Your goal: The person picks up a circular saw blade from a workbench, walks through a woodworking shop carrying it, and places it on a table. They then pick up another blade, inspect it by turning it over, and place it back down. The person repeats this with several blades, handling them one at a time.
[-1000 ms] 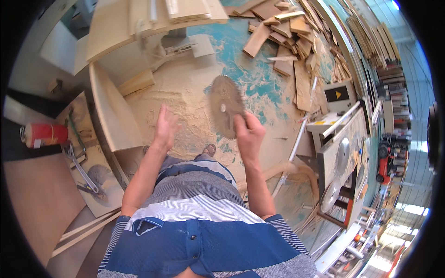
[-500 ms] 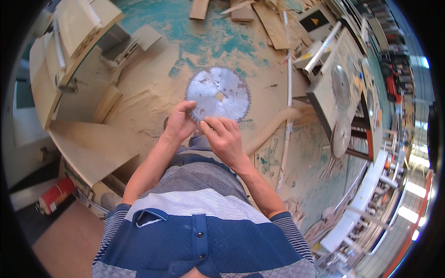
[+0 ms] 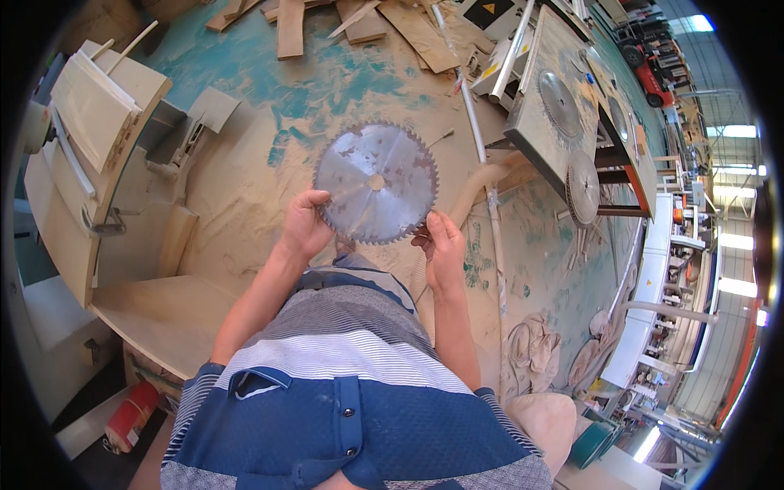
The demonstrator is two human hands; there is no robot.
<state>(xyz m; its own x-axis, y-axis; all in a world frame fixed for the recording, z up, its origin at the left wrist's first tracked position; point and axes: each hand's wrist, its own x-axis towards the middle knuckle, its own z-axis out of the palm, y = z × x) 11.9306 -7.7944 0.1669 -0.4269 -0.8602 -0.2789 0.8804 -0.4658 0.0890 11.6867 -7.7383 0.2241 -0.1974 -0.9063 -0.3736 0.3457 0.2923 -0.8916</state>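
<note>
A round, toothed circular saw blade [image 3: 347, 175] with a small centre hole is held up in front of me, its face patchy silver and brown. My left hand [image 3: 308, 224] pinches its left edge, thumb on the near face. At the lower right rim, my right hand [image 3: 443, 245] grips between thumb and fingers; some of those fingers are hidden behind the blade.
Right of me stands a dusty table [image 3: 523, 122] bearing another saw blade [image 3: 559, 102], with one more blade [image 3: 582, 188] by its near edge. A white pipe [image 3: 496, 245] and a hose [image 3: 472, 194] cross the sawdust-covered floor. Wood boards [image 3: 291, 28] lie ahead; a wooden cabinet [image 3: 147, 286] is left.
My right hand has moved from the blade's near edge out to its lower right rim. The blade has turned and come slightly nearer. My view has shifted to the right.
</note>
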